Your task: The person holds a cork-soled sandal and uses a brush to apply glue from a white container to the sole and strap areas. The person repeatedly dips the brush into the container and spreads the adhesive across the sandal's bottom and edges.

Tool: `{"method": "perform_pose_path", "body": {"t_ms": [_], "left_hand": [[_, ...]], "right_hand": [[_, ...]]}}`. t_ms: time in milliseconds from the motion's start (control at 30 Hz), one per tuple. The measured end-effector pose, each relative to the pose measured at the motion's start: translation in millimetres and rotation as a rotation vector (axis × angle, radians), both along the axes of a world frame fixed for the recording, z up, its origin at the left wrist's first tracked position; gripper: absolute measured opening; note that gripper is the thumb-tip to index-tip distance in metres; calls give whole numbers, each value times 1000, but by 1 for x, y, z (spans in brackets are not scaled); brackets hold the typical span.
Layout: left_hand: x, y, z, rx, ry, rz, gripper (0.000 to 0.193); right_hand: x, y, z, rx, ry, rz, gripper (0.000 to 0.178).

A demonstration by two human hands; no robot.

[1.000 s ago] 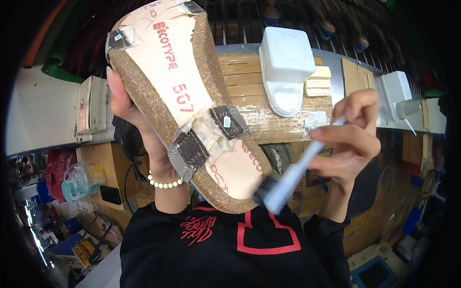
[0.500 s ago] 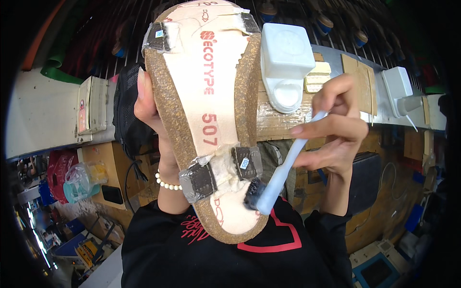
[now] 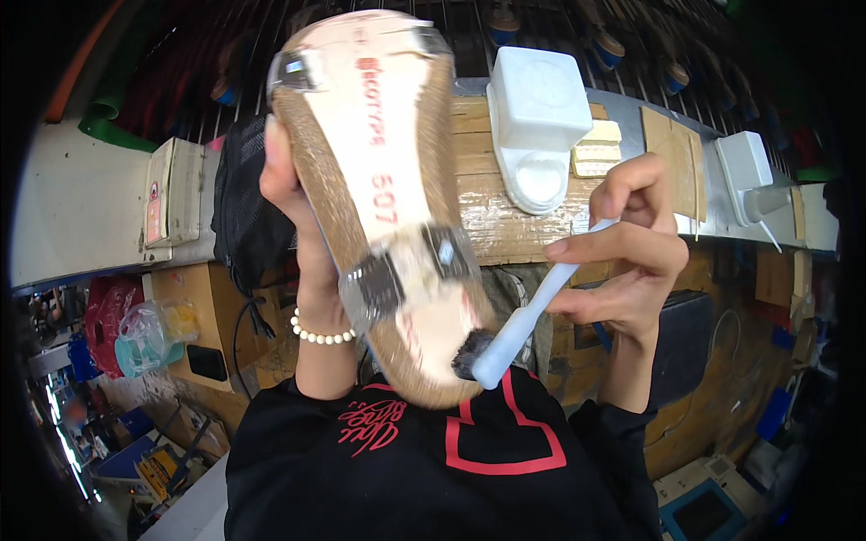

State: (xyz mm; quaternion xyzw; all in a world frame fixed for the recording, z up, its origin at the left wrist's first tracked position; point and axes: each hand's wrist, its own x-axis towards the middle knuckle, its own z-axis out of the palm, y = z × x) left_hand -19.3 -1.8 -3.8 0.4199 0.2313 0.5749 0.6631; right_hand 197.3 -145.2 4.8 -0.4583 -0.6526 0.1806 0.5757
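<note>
My left hand (image 3: 285,171) grips a sandal sole (image 3: 390,162) from its left side, thumb along the edge and the other fingers hidden behind. The sole has a brown cork-like rim, a pale inner face with red print, and dark strap ends under clear film; motion blurs it. My right hand (image 3: 631,248) pinches the pale blue handle of a brush (image 3: 530,317) between thumb and fingers. The brush's dark bristles (image 3: 469,353) touch or nearly touch the right edge of the sole's lower end.
Behind stands a white plastic container with a round cup (image 3: 541,108) on a taped cardboard sheet (image 3: 474,194). A similar white container (image 3: 747,176) is farther right. A black mesh bag (image 3: 253,207) lies left, beside a box (image 3: 176,194). Racks (image 3: 591,22) span the back.
The sole has shifted left and tilted, its lower end rising. The bristles have moved slightly up and left over the lower end. My right hand has barely moved.
</note>
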Motion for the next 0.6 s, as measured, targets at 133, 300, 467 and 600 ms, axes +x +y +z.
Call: {"method": "perform_pose_path", "body": {"t_ms": [133, 300, 467, 600], "left_hand": [[-30, -3, 28, -23, -104, 111, 61], [-72, 18, 57, 386, -262, 379, 41], [-68, 34, 72, 574, -169, 252, 74], [-55, 37, 58, 625, -60, 302, 83]], "right_hand": [[28, -9, -14, -125, -149, -210, 35], [52, -6, -50, -324, -794, -769, 27], [48, -5, -64, -253, -755, -743, 26], [47, -12, -69, -248, -761, -794, 24]]}}
